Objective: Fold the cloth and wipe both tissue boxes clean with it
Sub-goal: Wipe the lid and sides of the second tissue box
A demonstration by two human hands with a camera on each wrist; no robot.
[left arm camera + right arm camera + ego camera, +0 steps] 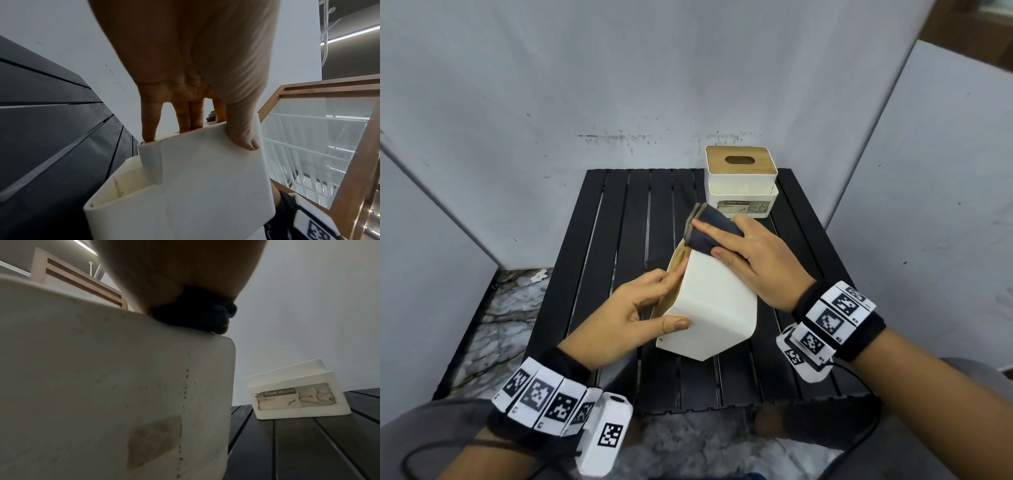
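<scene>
Near centre of the surface (619, 212), your left hand (633, 315) is gripping the tipped white tissue box (709, 305), thumb on its wall, steadying it so its side faces up. Your right hand (753, 260) is pressing the folded dark cloth (709, 226) on its stained far edge. Far right, the second tissue box (739, 181) is standing upright, label peeling.

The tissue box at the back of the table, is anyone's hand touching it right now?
No. The back tissue box stands alone on the table; both hands are on the nearer box.
</scene>
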